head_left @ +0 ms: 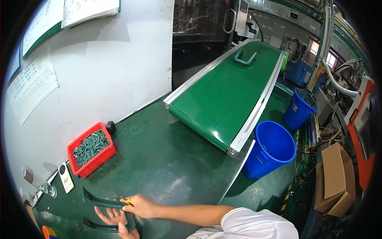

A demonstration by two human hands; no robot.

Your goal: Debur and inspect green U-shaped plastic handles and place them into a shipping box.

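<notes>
At the lower left, a dark green U-shaped plastic part lies in my left hand. My left thumb presses on its lower arm, and some fingers stretch out between its two arms. My right hand grips a small yellow-handled cutting tool, close against the upper arm of the part near its bend. The tool's exact kind is hard to make out, since my fingers cover much of it. Beyond my hands, a red bin holds many short green plastic pieces.
A green conveyor belt carries another U-shaped part. To its right stand a blue bin, a filled blue bin and a cardboard box. Left of the red bin are a pale device and a clear jar.
</notes>
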